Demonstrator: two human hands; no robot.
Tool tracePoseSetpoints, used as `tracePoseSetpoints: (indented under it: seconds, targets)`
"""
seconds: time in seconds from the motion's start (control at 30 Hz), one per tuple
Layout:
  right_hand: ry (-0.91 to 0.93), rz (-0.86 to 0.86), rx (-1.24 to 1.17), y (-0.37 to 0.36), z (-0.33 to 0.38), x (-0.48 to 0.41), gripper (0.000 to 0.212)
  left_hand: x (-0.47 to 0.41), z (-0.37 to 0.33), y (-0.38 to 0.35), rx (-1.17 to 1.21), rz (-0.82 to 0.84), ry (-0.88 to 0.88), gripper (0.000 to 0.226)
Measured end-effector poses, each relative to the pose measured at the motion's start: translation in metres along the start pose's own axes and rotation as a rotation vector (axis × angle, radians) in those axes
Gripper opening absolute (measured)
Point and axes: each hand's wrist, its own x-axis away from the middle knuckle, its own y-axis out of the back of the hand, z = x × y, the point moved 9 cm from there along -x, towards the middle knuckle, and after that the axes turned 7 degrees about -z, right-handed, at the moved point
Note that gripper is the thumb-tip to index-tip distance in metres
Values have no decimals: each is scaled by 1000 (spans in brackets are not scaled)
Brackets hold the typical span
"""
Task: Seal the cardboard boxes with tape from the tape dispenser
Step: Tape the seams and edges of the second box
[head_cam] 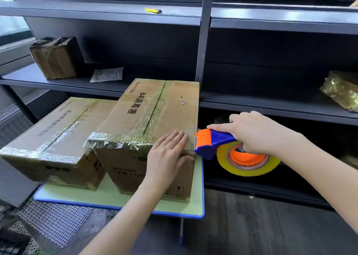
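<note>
At the table's (124,198) near right corner, the left hand (168,154) presses flat, fingers straight, on the taller cardboard box (155,107). The right hand (257,132) is clamped round the tape dispenser (219,144) at the box's right edge. A slack pull could wrinkle the strip or leave its end unstuck. The box's seams carry crinkled, glossy tape, as does the lower box (64,126) beside it.

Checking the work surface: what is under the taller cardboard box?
A pale green table with a blue rim; the box stands on it. The surface beneath the box is hidden.
</note>
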Motion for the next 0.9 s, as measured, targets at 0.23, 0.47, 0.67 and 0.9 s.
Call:
tracePoseSetpoints:
  seconds: [0.23,0.47,0.67,0.9]
  targets:
    - [-5,-86,-91,-1,-3,6,86,-1,11,2,8,11,-22,54]
    - [29,-105,-190,-9,10,0,87,2,37,17,-7,13,-33,57]
    - [8,-57,-233,-14,7,5,87,3,38,14,7,30,-20,57]
    - [-42,16,-325,-23,-3,20,87,3,41,14,13,1,-35,59]
